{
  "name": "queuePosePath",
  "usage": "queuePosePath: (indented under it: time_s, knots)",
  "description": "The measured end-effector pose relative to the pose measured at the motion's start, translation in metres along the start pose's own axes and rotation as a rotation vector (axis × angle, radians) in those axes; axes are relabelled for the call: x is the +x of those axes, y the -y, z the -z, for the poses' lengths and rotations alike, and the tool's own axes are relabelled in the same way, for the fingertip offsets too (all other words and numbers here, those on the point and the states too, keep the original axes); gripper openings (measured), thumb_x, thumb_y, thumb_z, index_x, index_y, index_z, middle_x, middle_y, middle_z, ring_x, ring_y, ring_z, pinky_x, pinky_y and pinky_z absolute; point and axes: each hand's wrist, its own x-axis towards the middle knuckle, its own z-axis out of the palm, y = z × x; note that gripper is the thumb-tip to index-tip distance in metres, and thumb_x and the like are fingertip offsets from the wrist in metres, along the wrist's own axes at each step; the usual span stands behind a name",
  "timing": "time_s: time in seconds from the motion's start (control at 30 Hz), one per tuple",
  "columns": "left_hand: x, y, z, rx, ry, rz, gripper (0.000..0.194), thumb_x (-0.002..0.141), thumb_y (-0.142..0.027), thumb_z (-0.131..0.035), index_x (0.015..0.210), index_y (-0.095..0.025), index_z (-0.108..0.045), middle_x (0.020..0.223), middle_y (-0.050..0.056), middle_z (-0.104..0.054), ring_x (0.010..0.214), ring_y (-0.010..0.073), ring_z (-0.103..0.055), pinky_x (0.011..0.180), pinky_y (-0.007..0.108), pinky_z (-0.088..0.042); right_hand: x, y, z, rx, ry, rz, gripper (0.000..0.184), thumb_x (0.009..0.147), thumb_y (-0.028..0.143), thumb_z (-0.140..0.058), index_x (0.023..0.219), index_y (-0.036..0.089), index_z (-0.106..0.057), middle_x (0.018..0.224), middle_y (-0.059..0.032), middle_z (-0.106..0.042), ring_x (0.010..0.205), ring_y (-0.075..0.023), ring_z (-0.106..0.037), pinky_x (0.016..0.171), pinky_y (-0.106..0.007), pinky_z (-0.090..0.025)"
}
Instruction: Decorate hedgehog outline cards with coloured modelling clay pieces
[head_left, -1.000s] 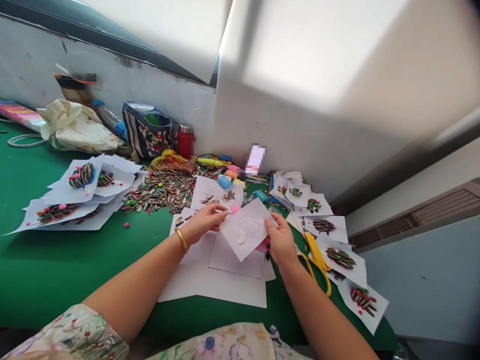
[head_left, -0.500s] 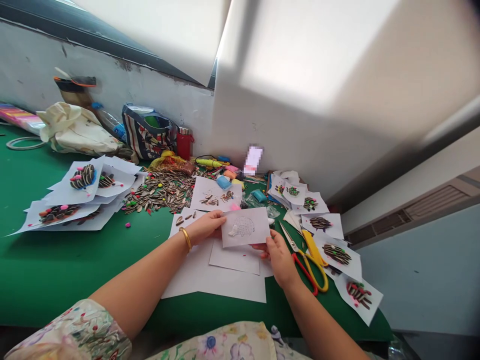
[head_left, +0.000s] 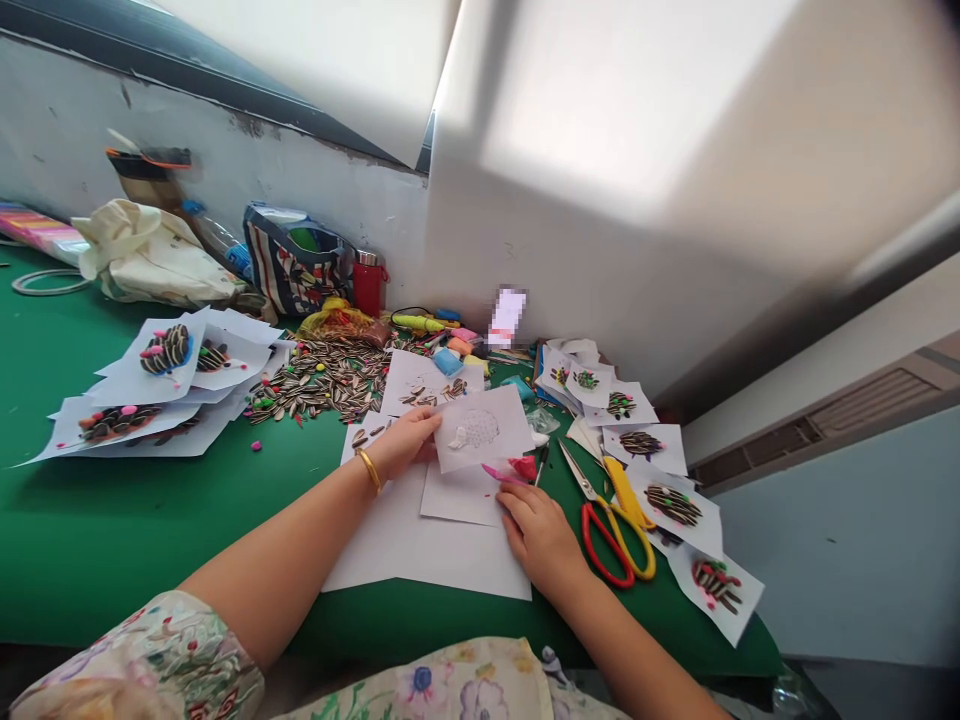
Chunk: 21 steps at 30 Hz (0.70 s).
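Observation:
My left hand (head_left: 411, 440) pinches the left edge of a white card (head_left: 491, 425), raised and tilted above the paper. On the card is a dotted line drawing of a hedgehog-like animal, with a white lump at its head end. My right hand (head_left: 541, 528) rests low on the white sheets (head_left: 442, 555), fingers stretched forward and apart from the card. Just past its fingertips lie a thin pink piece (head_left: 501, 474) and a red lump (head_left: 523, 467), partly behind the card. A smaller blank card (head_left: 459, 495) lies under the raised one.
Scissors (head_left: 619, 535) with red and yellow handles and a yellow cutter (head_left: 628, 495) lie right. Finished seed pictures (head_left: 675, 507) line the right edge; more cards (head_left: 166, 350) are stacked left. Sunflower seeds (head_left: 337, 375), bags (head_left: 296, 260) and a red flask (head_left: 369, 285) stand behind.
My right hand has let go of the card and moved down onto the sheets. The card, now in my left hand alone, has shifted slightly left and tilted, revealing the pink and red pieces.

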Motion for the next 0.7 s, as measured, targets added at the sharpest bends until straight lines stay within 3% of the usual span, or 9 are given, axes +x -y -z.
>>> queuePosePath:
  time_s: [0.17, 0.37, 0.47, 0.7]
  knots:
    - [0.005, 0.006, 0.003, 0.055, 0.001, -0.012, 0.02, 0.082, -0.034, -0.066, 0.091, -0.019, -0.057, 0.079, 0.002, -0.066, 0.069, 0.0172, -0.065, 0.062, 0.031, -0.057, 0.004, 0.003, 0.002, -0.027, 0.006, -0.006, 0.03, 0.092, 0.016, -0.05, 0.118, 0.022, -0.063, 0.123, -0.0083, -0.064, 0.114, -0.026, -0.054, 0.097, -0.041, -0.042]
    - [0.012, 0.016, 0.004, 0.14, -0.001, -0.06, 0.015, 0.079, -0.029, -0.065, 0.083, -0.018, -0.056, 0.074, -0.001, -0.062, 0.067, 0.0157, -0.061, 0.063, 0.03, -0.055, 0.005, 0.009, 0.002, -0.064, 0.014, 0.013, 0.044, 0.085, 0.008, -0.052, 0.125, 0.022, -0.062, 0.103, -0.0094, -0.063, 0.097, -0.0238, -0.053, 0.086, -0.037, -0.042]
    - [0.014, 0.018, 0.005, 0.161, 0.006, -0.071, 0.015, 0.079, -0.029, -0.064, 0.083, -0.019, -0.055, 0.074, -0.002, -0.061, 0.067, 0.0155, -0.06, 0.063, 0.03, -0.054, 0.007, 0.01, 0.001, -0.075, 0.027, 0.027, 0.043, 0.083, 0.008, -0.053, 0.122, 0.022, -0.065, 0.097, -0.0083, -0.061, 0.092, -0.0228, -0.051, 0.084, -0.036, -0.041]
    - [0.015, 0.02, 0.006, 0.18, 0.003, -0.088, 0.018, 0.077, -0.032, -0.064, 0.081, -0.019, -0.053, 0.071, -0.002, -0.058, 0.065, 0.0151, -0.058, 0.061, 0.029, -0.053, 0.009, 0.008, -0.001, -0.064, 0.031, 0.029, 0.043, 0.081, 0.007, -0.054, 0.12, 0.023, -0.065, 0.097, -0.0079, -0.059, 0.093, -0.0231, -0.049, 0.084, -0.037, -0.039]
